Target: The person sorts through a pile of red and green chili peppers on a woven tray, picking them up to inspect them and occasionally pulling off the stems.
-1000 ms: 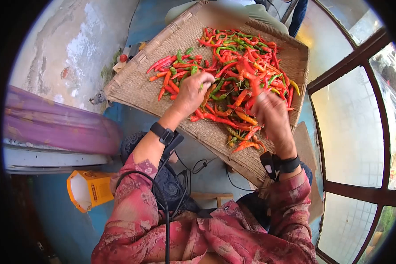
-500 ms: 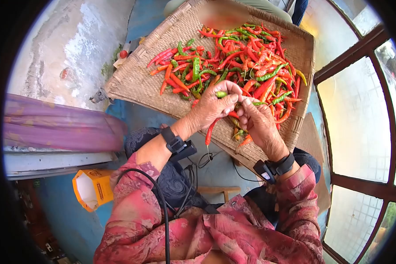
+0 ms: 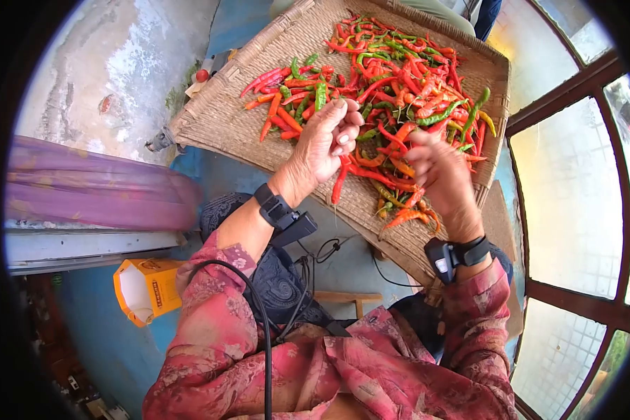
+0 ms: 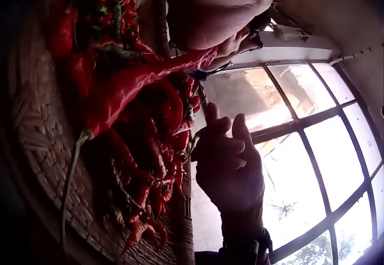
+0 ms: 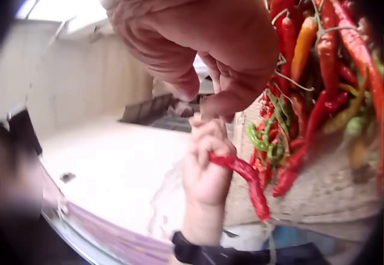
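Note:
My left hand [image 3: 322,143] is raised over the near side of a woven tray [image 3: 217,133]. Its curled fingers grip a red chili pepper [image 4: 129,91], whose stem end hangs below the palm; the other end is hidden in the fingers. To the right, my right hand [image 3: 444,175] hovers over the chili heap [image 3: 399,77], slightly blurred. Its fingers are loosely bent, thumb apart from them, and nothing shows between them in the right wrist view. Past that hand, a long green chili pepper [image 3: 474,112] appears by the heap's right side.
The tray's near edge lies over the lap. Black cables [image 3: 304,273] hang between the legs near a wooden stool [image 3: 350,297]. An orange box [image 3: 147,290] stands on the floor at left, below a purple cloth [image 3: 105,185]. Framed windows [image 3: 567,203] line the right.
My hands came together over the near edge, then parted, the right moving rightward. The green chili pepper now shows at the heap's right. A red chili pepper stays in my left hand since half a second ago.

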`<state>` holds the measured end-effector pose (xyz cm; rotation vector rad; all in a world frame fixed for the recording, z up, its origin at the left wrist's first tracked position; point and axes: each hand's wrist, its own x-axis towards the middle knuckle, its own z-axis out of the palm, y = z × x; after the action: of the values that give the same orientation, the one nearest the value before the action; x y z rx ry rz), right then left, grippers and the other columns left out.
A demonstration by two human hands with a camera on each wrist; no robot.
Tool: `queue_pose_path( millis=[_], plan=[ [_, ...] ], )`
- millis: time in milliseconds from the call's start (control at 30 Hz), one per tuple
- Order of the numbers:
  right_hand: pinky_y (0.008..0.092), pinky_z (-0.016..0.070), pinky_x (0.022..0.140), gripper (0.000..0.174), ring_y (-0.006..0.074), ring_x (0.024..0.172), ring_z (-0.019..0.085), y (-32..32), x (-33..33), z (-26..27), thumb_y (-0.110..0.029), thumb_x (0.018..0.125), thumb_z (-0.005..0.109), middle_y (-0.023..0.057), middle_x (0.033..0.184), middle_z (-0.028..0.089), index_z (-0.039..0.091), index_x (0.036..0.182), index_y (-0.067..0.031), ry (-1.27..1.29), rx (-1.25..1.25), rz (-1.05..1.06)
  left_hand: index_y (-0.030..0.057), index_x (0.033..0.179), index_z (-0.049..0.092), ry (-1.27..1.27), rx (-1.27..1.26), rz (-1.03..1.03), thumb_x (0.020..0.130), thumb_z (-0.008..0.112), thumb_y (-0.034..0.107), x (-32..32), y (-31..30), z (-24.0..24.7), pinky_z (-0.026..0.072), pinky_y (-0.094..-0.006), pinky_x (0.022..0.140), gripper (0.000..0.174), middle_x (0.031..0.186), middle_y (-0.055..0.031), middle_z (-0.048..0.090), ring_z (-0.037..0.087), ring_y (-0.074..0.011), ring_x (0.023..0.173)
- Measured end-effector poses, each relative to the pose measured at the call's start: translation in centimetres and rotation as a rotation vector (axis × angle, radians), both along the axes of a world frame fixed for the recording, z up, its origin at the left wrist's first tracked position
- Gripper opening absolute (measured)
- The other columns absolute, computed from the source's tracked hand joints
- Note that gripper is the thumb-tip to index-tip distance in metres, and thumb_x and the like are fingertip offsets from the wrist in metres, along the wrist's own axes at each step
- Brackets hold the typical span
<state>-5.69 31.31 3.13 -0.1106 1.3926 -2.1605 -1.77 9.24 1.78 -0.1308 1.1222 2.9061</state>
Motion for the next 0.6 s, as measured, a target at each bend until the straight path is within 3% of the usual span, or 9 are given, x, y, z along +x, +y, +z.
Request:
queue_pose_path(
  millis=[100, 133, 267, 367, 467, 500, 533, 567, 600],
  plan=[
    [0.0200, 0.0439, 0.051, 0.041, 0.0057, 0.062, 0.055, -2.4, 3.5, -0.8, -0.029, 0.090, 0.059, 0.0041, 0.080, 0.063, 0.056, 0.116, 0.0018, 0.288, 0.337, 0.290, 0.0068, 0.098, 0.056, -0.029, 0.119, -0.035, 0.095, 0.050, 0.027, 0.1, 1.2, -0.6, 0.0290, -0.0149, 0.039, 0.021, 0.082, -0.0013, 0.057, 0.039, -0.0023, 0.051],
    [0.0215, 0.0433, 0.053, 0.037, 0.0059, 0.062, 0.052, -3.3, 4.7, -0.5, -0.030, 0.090, 0.059, 0.0022, 0.078, 0.061, 0.058, 0.112, 0.0007, 0.303, 0.395, 0.325, 0.0066, 0.098, 0.056, -0.038, 0.192, -0.067, 0.096, 0.049, 0.027, -0.1, 1.7, -0.7, 0.0287, -0.0150, 0.038, 0.022, 0.082, -0.0016, 0.057, 0.039, -0.0023, 0.051],
    [0.0182, 0.0388, 0.046, 0.028, 0.0016, 0.056, 0.048, -3.8, 4.8, -2.5, -0.031, 0.093, 0.055, -0.0016, 0.070, 0.060, 0.059, 0.101, -0.0047, 0.374, 0.280, 0.408, 0.0073, 0.098, 0.056, -0.075, 0.159, -0.026, 0.096, 0.047, 0.029, 0.0, 2.5, -0.1, 0.0262, -0.0154, 0.037, 0.023, 0.079, 0.0004, 0.056, 0.036, -0.0019, 0.050],
    [0.0175, 0.0388, 0.042, 0.024, 0.0020, 0.049, 0.049, -2.8, 4.3, -1.8, -0.028, 0.095, 0.052, -0.0022, 0.062, 0.060, 0.060, 0.095, -0.0049, 0.317, 0.415, 0.628, 0.0075, 0.097, 0.056, -0.008, 0.129, 0.143, 0.095, 0.050, 0.028, -1.3, -0.1, 0.2, 0.0254, -0.0157, 0.038, 0.022, 0.076, 0.0013, 0.056, 0.035, -0.0015, 0.050],
    [0.0171, 0.0396, 0.042, 0.024, 0.0025, 0.049, 0.051, -1.9, 3.7, -0.2, -0.027, 0.094, 0.053, -0.0010, 0.062, 0.061, 0.060, 0.096, -0.0046, 0.331, 0.481, 0.580, 0.0088, 0.093, 0.055, 0.007, -0.238, 0.265, 0.092, 0.056, 0.027, -1.6, -2.0, 1.4, 0.0259, -0.0155, 0.038, 0.019, 0.071, 0.0023, 0.055, 0.038, -0.0016, 0.049],
    [0.0170, 0.0407, 0.043, 0.025, 0.0035, 0.048, 0.051, -1.6, 2.7, 1.2, -0.028, 0.094, 0.052, -0.0005, 0.062, 0.061, 0.060, 0.099, -0.0046, 0.347, 0.480, 0.507, 0.0078, 0.089, 0.056, -0.032, -0.383, 0.190, 0.087, 0.062, 0.024, -1.5, -2.3, 1.5, 0.0364, -0.0207, 0.042, 0.018, 0.069, 0.0000, 0.054, 0.044, -0.0056, 0.051],
    [0.0182, 0.0420, 0.045, 0.028, 0.0052, 0.048, 0.051, -1.4, 1.9, 1.8, -0.031, 0.094, 0.051, 0.0016, 0.068, 0.063, 0.058, 0.103, -0.0054, 0.348, 0.326, 0.331, 0.0078, 0.089, 0.056, -0.033, -0.381, 0.192, 0.087, 0.062, 0.024, -1.5, -2.0, 0.6, 0.0364, -0.0207, 0.042, 0.018, 0.069, 0.0000, 0.054, 0.044, -0.0056, 0.051],
    [0.0190, 0.0436, 0.048, 0.034, 0.0061, 0.054, 0.054, -1.6, 0.9, 1.8, -0.033, 0.095, 0.048, 0.0033, 0.077, 0.064, 0.055, 0.110, -0.0038, 0.195, 0.073, 0.101, 0.0070, 0.088, 0.056, 0.129, -0.841, 0.099, 0.084, 0.064, 0.022, -1.5, -1.6, -1.1, 0.0416, -0.0257, 0.047, 0.018, 0.071, -0.0023, 0.055, 0.049, -0.0111, 0.056],
    [0.0199, 0.0453, 0.053, 0.040, 0.0064, 0.062, 0.056, -1.2, -0.8, 1.7, -0.033, 0.095, 0.048, 0.0044, 0.083, 0.065, 0.051, 0.119, -0.0009, 0.171, -0.123, 0.055, 0.0062, 0.087, 0.056, 0.300, -1.298, -0.008, 0.080, 0.067, 0.021, -1.5, -1.4, -2.3, 0.0468, -0.0308, 0.053, 0.019, 0.073, -0.0047, 0.056, 0.054, -0.0166, 0.060]
  ],
)
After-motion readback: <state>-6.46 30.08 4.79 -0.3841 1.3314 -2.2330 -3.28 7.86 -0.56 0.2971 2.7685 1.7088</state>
